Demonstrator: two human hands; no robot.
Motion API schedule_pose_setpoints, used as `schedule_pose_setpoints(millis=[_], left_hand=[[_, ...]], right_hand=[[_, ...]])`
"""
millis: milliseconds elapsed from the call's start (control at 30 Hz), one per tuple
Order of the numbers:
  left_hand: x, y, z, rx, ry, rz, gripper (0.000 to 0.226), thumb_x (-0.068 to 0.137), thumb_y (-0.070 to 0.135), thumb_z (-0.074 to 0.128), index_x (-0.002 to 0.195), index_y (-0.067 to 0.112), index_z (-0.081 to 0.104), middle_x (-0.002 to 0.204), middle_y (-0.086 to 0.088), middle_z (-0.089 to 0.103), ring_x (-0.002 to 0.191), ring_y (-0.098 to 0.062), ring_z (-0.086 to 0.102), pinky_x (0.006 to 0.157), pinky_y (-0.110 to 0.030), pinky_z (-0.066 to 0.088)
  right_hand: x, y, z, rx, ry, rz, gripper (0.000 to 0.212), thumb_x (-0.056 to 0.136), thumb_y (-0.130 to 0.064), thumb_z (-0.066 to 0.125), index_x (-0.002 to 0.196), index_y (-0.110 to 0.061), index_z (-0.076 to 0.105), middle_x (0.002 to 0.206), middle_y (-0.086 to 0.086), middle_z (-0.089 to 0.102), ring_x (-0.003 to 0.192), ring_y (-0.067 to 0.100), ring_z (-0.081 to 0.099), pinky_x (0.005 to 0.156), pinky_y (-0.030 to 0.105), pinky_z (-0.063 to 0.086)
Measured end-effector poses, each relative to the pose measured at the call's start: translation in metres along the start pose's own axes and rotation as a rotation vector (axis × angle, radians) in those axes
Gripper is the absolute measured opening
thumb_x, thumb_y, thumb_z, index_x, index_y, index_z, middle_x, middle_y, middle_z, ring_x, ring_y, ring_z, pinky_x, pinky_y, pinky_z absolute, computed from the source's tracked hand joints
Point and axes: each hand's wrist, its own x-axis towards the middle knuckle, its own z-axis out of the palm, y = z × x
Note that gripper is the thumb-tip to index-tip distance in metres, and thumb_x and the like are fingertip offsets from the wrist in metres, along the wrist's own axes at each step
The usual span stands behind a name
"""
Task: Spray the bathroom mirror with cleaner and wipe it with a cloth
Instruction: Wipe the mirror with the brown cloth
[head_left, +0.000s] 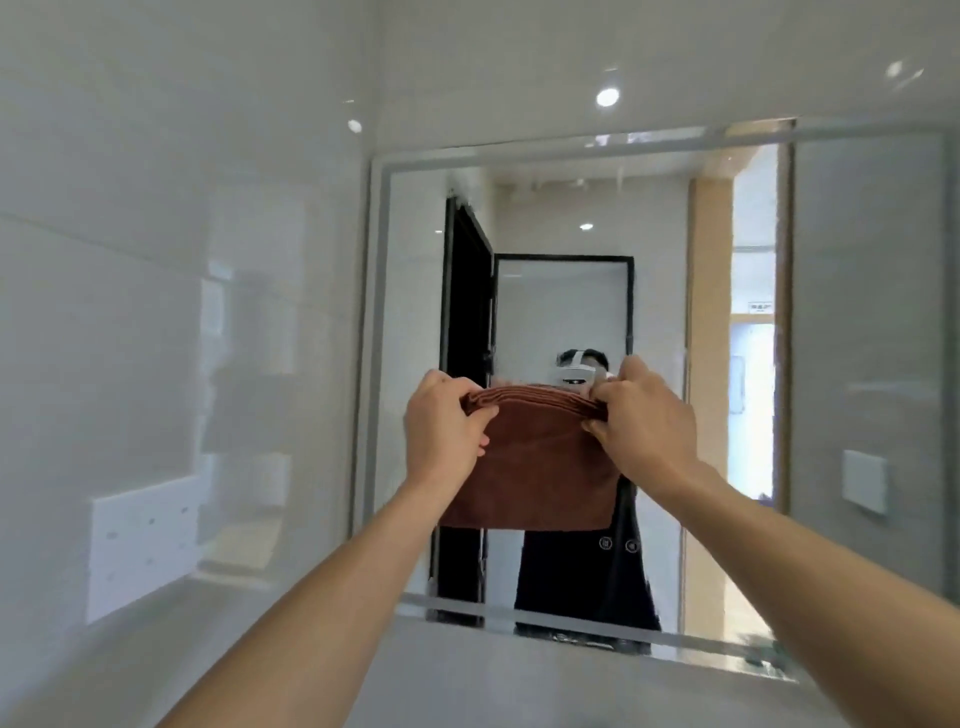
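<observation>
A brown cloth (535, 467), folded into several layers, hangs in front of the bathroom mirror (571, 218). My left hand (441, 431) pinches the cloth's upper left corner. My right hand (639, 421) pinches its upper right corner. Both hands are raised at about the mirror's middle height, and the cloth's lower edge hangs free. I cannot tell whether the cloth touches the glass. No spray bottle is in view.
The mirror has a frosted border (379, 364) and reflects a person, a black door frame and a lit room. Glossy white tiled wall (156, 260) fills the left side, with a white socket plate (140, 545) low on it. A white switch plate (865, 480) shows at the right.
</observation>
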Motion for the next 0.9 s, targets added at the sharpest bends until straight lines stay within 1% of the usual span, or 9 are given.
schedule_pose_setpoints(millis=[67, 200, 300, 433, 633, 733, 800, 867, 900], left_hand=[[0.026, -0.003, 0.019, -0.028, -0.015, 0.05, 0.011, 0.083, 0.014, 0.08, 0.09, 0.014, 0.072, 0.09, 0.007, 0.051, 0.046, -0.011, 0.065, 0.044, -0.028, 0.057], [0.064, -0.003, 0.054, -0.07, -0.022, 0.126, 0.011, 0.085, 0.014, 0.078, 0.094, 0.012, 0.072, 0.092, 0.005, 0.052, 0.048, -0.01, 0.065, 0.048, -0.025, 0.058], [0.086, -0.001, 0.074, -0.052, -0.009, 0.153, 0.01, 0.087, 0.016, 0.076, 0.093, 0.009, 0.071, 0.096, 0.002, 0.052, 0.054, -0.013, 0.066, 0.051, -0.021, 0.057], [0.125, 0.004, 0.093, 0.012, 0.07, 0.258, 0.013, 0.089, 0.017, 0.074, 0.094, 0.007, 0.069, 0.1, 0.0, 0.048, 0.065, -0.022, 0.065, 0.065, -0.038, 0.061], [0.165, 0.017, 0.112, 0.181, 0.174, 0.346, 0.019, 0.088, 0.016, 0.074, 0.098, 0.008, 0.061, 0.109, -0.006, 0.046, 0.07, -0.023, 0.058, 0.073, -0.04, 0.058], [0.163, 0.012, 0.124, 0.264, 0.229, 0.411, 0.036, 0.083, 0.007, 0.076, 0.108, 0.01, 0.049, 0.11, -0.009, 0.043, 0.059, -0.02, 0.052, 0.056, -0.033, 0.053], [0.156, 0.009, 0.131, 0.333, 0.255, 0.486, 0.033, 0.082, -0.001, 0.072, 0.107, 0.009, 0.053, 0.106, -0.01, 0.046, 0.056, -0.02, 0.049, 0.048, -0.032, 0.049], [0.147, 0.005, 0.139, 0.385, 0.294, 0.563, 0.023, 0.085, 0.001, 0.067, 0.105, 0.008, 0.06, 0.105, -0.01, 0.052, 0.065, -0.024, 0.056, 0.053, -0.037, 0.052], [0.141, 0.003, 0.145, 0.425, 0.307, 0.598, 0.023, 0.088, 0.008, 0.065, 0.111, 0.01, 0.063, 0.111, -0.011, 0.055, 0.08, -0.027, 0.062, 0.067, -0.042, 0.056]], right_hand=[[0.02, 0.005, 0.001, -0.075, 0.023, 0.027, 0.025, 0.085, -0.038, 0.073, 0.107, -0.025, 0.072, 0.094, -0.005, 0.038, 0.091, 0.024, 0.059, 0.063, 0.033, 0.047], [0.06, 0.018, 0.001, -0.232, 0.037, 0.045, 0.02, 0.09, -0.037, 0.067, 0.102, -0.022, 0.072, 0.096, -0.001, 0.049, 0.088, 0.022, 0.059, 0.07, 0.036, 0.053], [0.089, 0.026, 0.004, -0.355, 0.088, 0.018, 0.017, 0.092, -0.033, 0.065, 0.102, -0.021, 0.073, 0.092, 0.0, 0.048, 0.091, 0.023, 0.056, 0.068, 0.033, 0.042], [0.132, 0.034, 0.008, -0.469, 0.189, 0.001, 0.012, 0.089, -0.03, 0.068, 0.094, -0.019, 0.068, 0.087, 0.0, 0.048, 0.094, 0.023, 0.053, 0.072, 0.035, 0.031], [0.171, 0.043, 0.022, -0.412, 0.306, 0.004, 0.018, 0.09, -0.027, 0.068, 0.099, -0.019, 0.056, 0.093, 0.002, 0.063, 0.093, 0.026, 0.057, 0.077, 0.038, 0.038], [0.174, 0.043, 0.035, -0.339, 0.353, 0.003, 0.025, 0.091, -0.02, 0.065, 0.109, -0.017, 0.049, 0.082, 0.004, 0.064, 0.082, 0.028, 0.056, 0.075, 0.04, 0.04], [0.173, 0.044, 0.041, -0.325, 0.356, 0.009, 0.031, 0.088, -0.01, 0.064, 0.113, -0.015, 0.047, 0.071, 0.004, 0.059, 0.07, 0.027, 0.052, 0.074, 0.04, 0.041], [0.17, 0.047, 0.043, -0.326, 0.319, 0.017, 0.024, 0.09, -0.009, 0.061, 0.11, -0.017, 0.047, 0.061, -0.001, 0.05, 0.06, 0.023, 0.046, 0.073, 0.038, 0.04], [0.169, 0.049, 0.043, -0.336, 0.294, 0.02, 0.016, 0.093, -0.012, 0.058, 0.102, -0.019, 0.046, 0.057, -0.004, 0.043, 0.055, 0.022, 0.045, 0.071, 0.036, 0.037]])
